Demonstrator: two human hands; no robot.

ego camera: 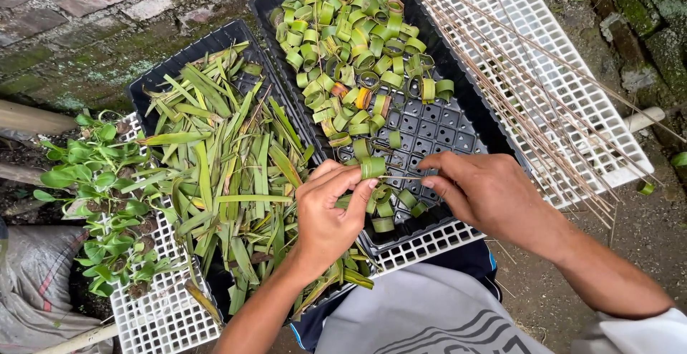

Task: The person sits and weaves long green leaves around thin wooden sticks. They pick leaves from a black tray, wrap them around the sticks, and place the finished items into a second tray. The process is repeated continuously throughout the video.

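My left hand (330, 211) pinches a green leaf strip rolled into a ring (372, 167) between thumb and fingers. My right hand (483, 189) holds a thin brown stick (402, 178) whose tip meets the ring. Both hands hover over the near end of a black plastic tray (444, 136) that holds several finished leaf rings (351, 46). To the left, another black tray (154, 82) is filled with loose long green leaf strips (222, 168).
A white plastic grid (565, 75) at the right carries several thin sticks (501, 68). Another white grid (161, 318) lies under the trays at lower left, beside small green plants (93, 182). Mossy bricks lie beyond; my grey shorts (436, 311) are below.
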